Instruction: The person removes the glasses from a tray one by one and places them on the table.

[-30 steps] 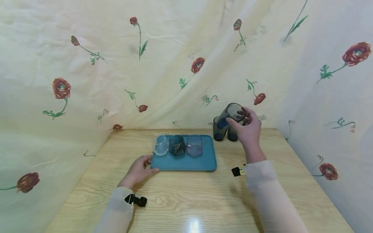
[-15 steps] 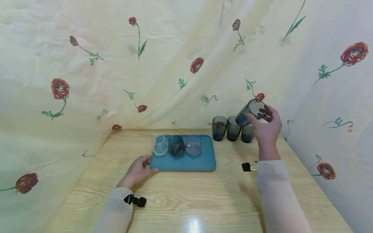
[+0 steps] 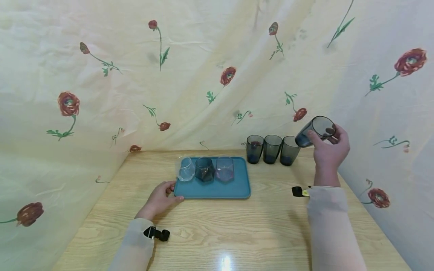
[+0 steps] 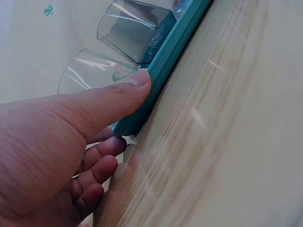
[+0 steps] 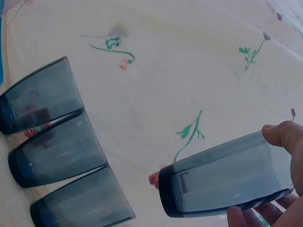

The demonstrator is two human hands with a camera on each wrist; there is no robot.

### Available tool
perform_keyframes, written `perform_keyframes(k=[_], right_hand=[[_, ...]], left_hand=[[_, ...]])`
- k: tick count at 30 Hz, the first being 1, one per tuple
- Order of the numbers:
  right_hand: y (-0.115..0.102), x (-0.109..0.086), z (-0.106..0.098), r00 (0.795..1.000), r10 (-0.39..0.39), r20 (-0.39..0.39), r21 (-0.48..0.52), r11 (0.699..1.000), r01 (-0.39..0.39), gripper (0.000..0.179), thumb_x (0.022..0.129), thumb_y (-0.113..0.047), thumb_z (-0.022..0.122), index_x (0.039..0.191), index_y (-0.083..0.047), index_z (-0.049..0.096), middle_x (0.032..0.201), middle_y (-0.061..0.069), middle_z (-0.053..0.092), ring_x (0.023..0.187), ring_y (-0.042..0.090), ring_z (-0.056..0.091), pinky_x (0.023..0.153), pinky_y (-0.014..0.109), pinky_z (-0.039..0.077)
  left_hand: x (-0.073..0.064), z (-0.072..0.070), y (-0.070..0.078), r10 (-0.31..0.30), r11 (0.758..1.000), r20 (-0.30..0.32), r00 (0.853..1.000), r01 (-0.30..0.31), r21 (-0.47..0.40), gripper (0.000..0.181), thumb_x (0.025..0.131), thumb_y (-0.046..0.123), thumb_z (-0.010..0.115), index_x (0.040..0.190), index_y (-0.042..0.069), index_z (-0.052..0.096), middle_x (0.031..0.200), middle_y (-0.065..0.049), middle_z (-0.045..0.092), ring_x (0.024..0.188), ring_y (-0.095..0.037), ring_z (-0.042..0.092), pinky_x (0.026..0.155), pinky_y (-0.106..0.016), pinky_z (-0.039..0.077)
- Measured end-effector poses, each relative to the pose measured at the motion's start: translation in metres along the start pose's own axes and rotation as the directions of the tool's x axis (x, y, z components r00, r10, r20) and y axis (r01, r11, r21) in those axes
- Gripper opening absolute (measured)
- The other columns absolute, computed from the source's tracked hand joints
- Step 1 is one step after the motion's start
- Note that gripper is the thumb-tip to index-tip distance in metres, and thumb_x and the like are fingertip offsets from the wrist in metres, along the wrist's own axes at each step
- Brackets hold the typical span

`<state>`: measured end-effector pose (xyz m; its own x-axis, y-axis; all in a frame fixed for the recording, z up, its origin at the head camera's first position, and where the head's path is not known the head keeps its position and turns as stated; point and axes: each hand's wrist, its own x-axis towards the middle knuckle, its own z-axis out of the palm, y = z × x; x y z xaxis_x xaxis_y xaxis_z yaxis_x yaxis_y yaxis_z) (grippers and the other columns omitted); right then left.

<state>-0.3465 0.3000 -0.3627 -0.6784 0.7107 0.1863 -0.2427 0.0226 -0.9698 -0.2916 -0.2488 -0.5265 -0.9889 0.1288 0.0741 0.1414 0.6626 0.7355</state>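
Observation:
My right hand grips a smoky blue-grey drinking glass near its rim, thumb on one side and fingers on the other. The glass is tilted and held above the table, right of three similar tall glasses standing in a row: a left one, a middle one and a right one. My left hand holds the near left corner of a blue tray, its thumb on the rim and curled fingers by the corner's side. On the tray stand a clear glass, a dark faceted glass and a pinkish glass.
The wooden table carries everything. A flower-patterned cloth hangs close behind the upright glasses and along both sides. Each wrist bears a black strap, such as the left strap.
My right hand has carried the held glass rightward, from above the left end of the row to past its right end. The left hand and tray have stayed put.

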Motion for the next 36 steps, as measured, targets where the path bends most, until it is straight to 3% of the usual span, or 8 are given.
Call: perform_keyframes(k=[10,19,28,36], right_hand=[[0.019,0.015,-0.012,0.996,0.064,-0.065,-0.052,0.996,-0.068,0.077,0.074,-0.027,0.099,0.141,-0.028,0.062,0.134,-0.008,0.057,0.116,0.007,0.046,0.1,0.028,0.035],[0.056,0.032,-0.016,0.983,0.185,-0.014,-0.063,0.981,-0.185,0.091,0.073,-0.034,0.099,0.151,-0.033,0.052,0.144,-0.011,0.05,0.128,0.008,0.043,0.109,0.033,0.04],[0.094,0.038,-0.014,0.973,0.233,-0.007,-0.108,0.967,-0.232,0.094,0.074,-0.034,0.098,0.154,-0.032,0.049,0.152,-0.005,0.047,0.136,0.015,0.043,0.112,0.032,0.039],[0.107,0.042,-0.016,0.969,0.249,-0.004,-0.171,0.954,-0.246,0.093,0.078,-0.031,0.096,0.157,-0.029,0.047,0.158,-0.002,0.045,0.142,0.017,0.039,0.116,0.03,0.036]], left_hand=[[0.001,0.001,-0.002,-0.002,1.0,-0.003,1.0,0.002,-0.003,0.077,0.087,0.038,0.088,0.15,0.006,0.056,0.108,-0.003,0.055,0.097,-0.023,0.047,0.086,-0.043,0.041],[0.001,0.0,-0.001,-0.003,1.0,-0.002,1.0,0.003,0.008,0.077,0.087,0.038,0.088,0.15,0.007,0.056,0.108,-0.003,0.055,0.096,-0.023,0.047,0.085,-0.043,0.041],[0.001,-0.001,-0.001,-0.002,1.0,0.002,1.0,0.002,0.007,0.077,0.087,0.039,0.088,0.15,0.007,0.056,0.108,-0.003,0.055,0.098,-0.023,0.046,0.086,-0.043,0.041],[0.001,0.0,0.0,-0.003,1.0,0.001,1.0,0.003,0.005,0.077,0.087,0.037,0.088,0.15,0.007,0.055,0.11,-0.003,0.056,0.099,-0.023,0.047,0.087,-0.042,0.042]])
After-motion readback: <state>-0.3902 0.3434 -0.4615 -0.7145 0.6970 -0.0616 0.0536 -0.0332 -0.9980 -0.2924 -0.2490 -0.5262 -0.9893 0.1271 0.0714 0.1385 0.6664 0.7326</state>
